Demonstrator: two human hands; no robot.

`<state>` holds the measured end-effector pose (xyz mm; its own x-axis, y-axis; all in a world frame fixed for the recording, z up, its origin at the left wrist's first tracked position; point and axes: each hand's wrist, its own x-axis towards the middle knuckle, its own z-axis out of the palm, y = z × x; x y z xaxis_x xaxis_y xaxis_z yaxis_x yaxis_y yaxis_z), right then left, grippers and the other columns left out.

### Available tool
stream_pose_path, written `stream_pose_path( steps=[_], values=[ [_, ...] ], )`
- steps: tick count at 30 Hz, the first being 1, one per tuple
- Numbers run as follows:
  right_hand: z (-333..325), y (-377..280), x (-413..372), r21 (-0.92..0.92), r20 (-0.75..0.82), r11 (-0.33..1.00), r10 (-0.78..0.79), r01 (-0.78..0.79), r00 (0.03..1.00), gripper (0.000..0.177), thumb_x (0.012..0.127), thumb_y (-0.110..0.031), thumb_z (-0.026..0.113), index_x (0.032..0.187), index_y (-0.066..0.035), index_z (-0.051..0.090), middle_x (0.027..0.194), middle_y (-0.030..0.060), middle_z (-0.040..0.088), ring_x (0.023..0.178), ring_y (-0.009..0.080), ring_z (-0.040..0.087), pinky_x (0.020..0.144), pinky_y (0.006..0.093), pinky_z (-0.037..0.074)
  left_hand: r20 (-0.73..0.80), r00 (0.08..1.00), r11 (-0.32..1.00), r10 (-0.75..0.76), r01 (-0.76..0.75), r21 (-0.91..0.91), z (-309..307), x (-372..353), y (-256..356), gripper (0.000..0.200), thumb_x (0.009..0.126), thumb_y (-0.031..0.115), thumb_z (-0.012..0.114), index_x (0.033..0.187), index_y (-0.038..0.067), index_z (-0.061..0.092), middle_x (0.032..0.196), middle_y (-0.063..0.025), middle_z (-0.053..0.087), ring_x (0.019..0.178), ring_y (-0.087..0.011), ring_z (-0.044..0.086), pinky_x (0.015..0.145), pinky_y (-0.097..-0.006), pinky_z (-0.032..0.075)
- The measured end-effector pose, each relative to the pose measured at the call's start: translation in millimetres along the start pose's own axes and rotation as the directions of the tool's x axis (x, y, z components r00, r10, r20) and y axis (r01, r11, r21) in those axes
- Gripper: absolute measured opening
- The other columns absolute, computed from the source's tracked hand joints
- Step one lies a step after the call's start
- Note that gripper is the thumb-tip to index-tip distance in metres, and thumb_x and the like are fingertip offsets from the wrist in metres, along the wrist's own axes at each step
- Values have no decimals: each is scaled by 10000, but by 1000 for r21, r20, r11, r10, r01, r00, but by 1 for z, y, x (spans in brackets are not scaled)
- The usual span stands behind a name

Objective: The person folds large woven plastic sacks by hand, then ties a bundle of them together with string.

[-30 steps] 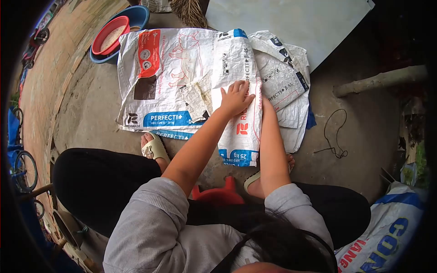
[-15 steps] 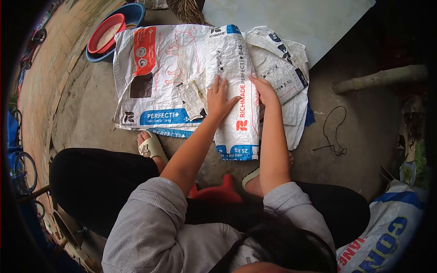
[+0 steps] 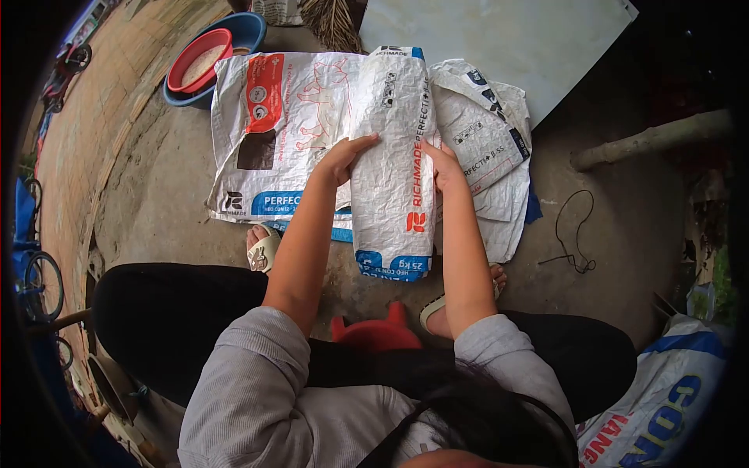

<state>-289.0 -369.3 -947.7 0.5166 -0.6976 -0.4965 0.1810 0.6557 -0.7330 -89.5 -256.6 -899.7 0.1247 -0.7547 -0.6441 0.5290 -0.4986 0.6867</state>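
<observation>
While leaning forward toward 12 o'clock, holds a folded sack [image 3: 390, 179] by its two long edges, about midway along its length; grips from 9 o'clock with the left hand [image 3: 338, 162], laying a digit across the upper face, and from 3 o'clock with the right hand [image 3: 447, 168], touching the edge beside the red lettering; appears to pinch the sack on each side, with most fingers hidden from view; cannot tell how firmly; lines up its long axis almost straight from 12 to 6 o'clock, crosswise to the grip, with the end printed "25 kg" at 6 o'clock, toward the red stool [image 3: 374, 335]; cannot call either hand nearer, being in contact on both sides, but reaches farther over the face with the left; has a flat sack [image 3: 300, 90] spread out at 9 o'clock, just beside the left hand, and overlapping sacks [image 3: 488, 156] fanned at 3 o'clock, just beyond the right; faces, farther off at 10 o'clock, a red bowl [image 3: 186, 48] of pale contents set in a blue basin [image 3: 251, 30], and at 4 o'clock, well apart from both hands, a looped black cord [image 3: 579, 228]
</observation>
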Motion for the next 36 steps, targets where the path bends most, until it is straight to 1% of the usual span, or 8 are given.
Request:
stream_pose_path(
  steps=[10,16,18,20,22,29,33,36],
  values=[
    [39,-25,-16,-13,229,1000,-8,11,973,277,849,-94,676,1094,0,585,958,96,674,818,199,666,715,336,549,77,987,987,140,-134,-84,-14,-34,11,436,826,75,632,1229,-38,510,1096,-167,638,899,-250,670,754,-358,571],
    [47,39,-5,-162,-222,985,-97,62,970,411,806,-205,740,1080,53,576,986,122,659,851,195,643,718,312,515,-125,968,973,217,-204,107,-28,-28,19,426,740,51,658,1139,-51,550,973,-155,655,772,-266,664,696,-404,558],
    [51,48,-8,-257,-175,961,-147,99,973,540,834,-347,714,1139,65,544,1057,147,644,905,190,637,771,316,514,-240,921,951,308,-291,104,-35,-34,40,410,725,36,654,1113,-54,556,944,-165,651,753,-292,657,685,-443,552],
    [70,33,-26,-271,136,962,-4,41,991,611,859,-456,653,1160,65,550,1061,156,646,919,185,634,799,303,506,-257,891,921,373,-388,-10,-43,-43,64,384,727,14,642,1092,-66,553,934,-175,646,757,-302,654,695,-450,554],
    [84,9,-42,-422,138,906,43,20,989,667,863,-552,596,1155,48,576,1050,144,654,911,174,629,811,287,495,-281,878,911,388,-411,-26,-44,-57,86,372,751,95,676,1056,-90,569,942,-181,648,788,-299,659,749,-429,546],
    [99,-117,-66,-787,300,334,-528,520,794,691,806,-631,603,1060,11,636,892,167,676,846,264,640,801,352,473,-105,853,786,510,-513,-346,10,-81,136,441,793,56,630,1184,-109,508,1063,-213,629,935,-316,652,854,-424,540],
    [107,-226,-100,-910,227,260,-342,324,912,719,813,-655,576,1061,16,639,907,153,680,825,234,657,763,333,497,-161,766,567,622,-583,-582,52,-87,150,365,805,-23,599,1138,-139,505,1033,-244,622,910,-340,654,821,-463,561],
    [105,-299,-117,-982,43,182,22,39,999,758,793,-700,554,1088,-8,639,913,114,680,724,182,664,665,322,538,-196,692,354,695,-567,-744,66,-83,157,377,823,-26,586,1166,-142,481,1070,-255,607,935,-350,646,850,-474,552]
  ],
)
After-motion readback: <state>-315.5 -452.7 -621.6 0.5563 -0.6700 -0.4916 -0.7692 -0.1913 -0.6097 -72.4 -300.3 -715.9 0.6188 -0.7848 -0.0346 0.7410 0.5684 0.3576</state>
